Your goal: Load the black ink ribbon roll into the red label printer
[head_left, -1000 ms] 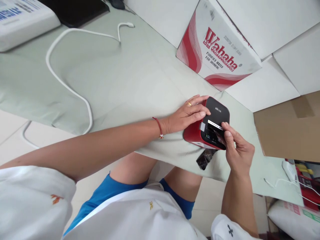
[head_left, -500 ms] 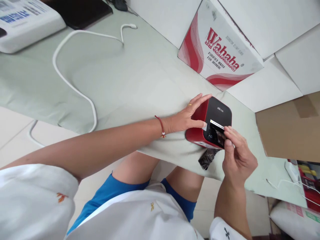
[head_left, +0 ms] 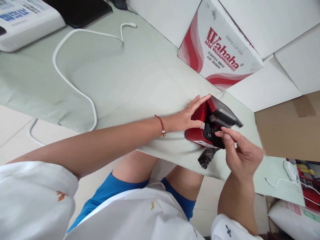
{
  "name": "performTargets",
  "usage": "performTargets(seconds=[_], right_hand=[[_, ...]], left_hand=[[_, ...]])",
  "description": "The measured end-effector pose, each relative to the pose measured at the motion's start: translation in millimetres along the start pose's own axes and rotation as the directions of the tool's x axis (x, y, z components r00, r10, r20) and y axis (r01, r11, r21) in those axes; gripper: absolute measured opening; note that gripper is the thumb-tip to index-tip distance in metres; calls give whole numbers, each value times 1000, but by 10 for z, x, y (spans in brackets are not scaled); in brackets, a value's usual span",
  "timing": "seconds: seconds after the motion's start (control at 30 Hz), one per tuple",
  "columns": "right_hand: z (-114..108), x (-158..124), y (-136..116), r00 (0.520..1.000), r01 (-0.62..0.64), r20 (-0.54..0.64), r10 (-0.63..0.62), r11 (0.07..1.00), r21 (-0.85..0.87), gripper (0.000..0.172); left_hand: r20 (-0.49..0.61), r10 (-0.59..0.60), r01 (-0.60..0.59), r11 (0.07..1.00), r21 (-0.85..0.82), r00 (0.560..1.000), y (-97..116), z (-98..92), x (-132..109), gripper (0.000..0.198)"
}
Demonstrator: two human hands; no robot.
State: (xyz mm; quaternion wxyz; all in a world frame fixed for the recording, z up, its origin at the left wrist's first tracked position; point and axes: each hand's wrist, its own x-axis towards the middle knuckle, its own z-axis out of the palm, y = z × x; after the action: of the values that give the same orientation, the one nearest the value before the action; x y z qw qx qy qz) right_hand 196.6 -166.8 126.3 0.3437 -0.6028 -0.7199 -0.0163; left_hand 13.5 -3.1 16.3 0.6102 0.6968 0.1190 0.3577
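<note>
While left hand [head_left: 186, 117] presses flat on printer [head_left: 197, 136], right hand [head_left: 241, 154], fingers open, touches it.

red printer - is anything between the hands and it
Nothing visible does. The left hand clasps the red printer by its side, and the right hand has its fingertips at the front opening under the open black lid. The dark wrapper lies below, clear of both.

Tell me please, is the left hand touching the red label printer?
Touching. The head view shows the left hand laid against the red side of the label printer, thumb on its front corner, with no gap visible.
</note>
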Motion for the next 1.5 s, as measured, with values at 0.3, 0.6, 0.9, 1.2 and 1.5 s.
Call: performTargets(seconds=[0.3, 0.6, 0.9, 1.2, 1.5], right_hand=[[4, 748, 210, 842, -205, 388, 374, 888, -411, 35], [332, 1118, 241, 664, 68, 574, 479, 726, -685, 37], [48, 852, 315, 825, -138, 392, 408, 817, -560, 35], [234, 984, 324, 757, 120, 532, 381, 718, -685, 43], [332, 1074, 211, 713, 127, 523, 466, 648, -751, 41]], left_hand=[[-34, 41, -41, 999, 10, 999, -87, 37, -2, 106], [-41, 8, -10, 999, -41, 999, -14, 37, 26, 107], [-38, -42, 40, 998, -57, 998, 55, 20, 20, 97], [-41, -30, 28, 999, -44, 999, 75, 10, 21, 88], [-52, -22, 20, 999, -36, 998, 54, 34, 55, 88]])
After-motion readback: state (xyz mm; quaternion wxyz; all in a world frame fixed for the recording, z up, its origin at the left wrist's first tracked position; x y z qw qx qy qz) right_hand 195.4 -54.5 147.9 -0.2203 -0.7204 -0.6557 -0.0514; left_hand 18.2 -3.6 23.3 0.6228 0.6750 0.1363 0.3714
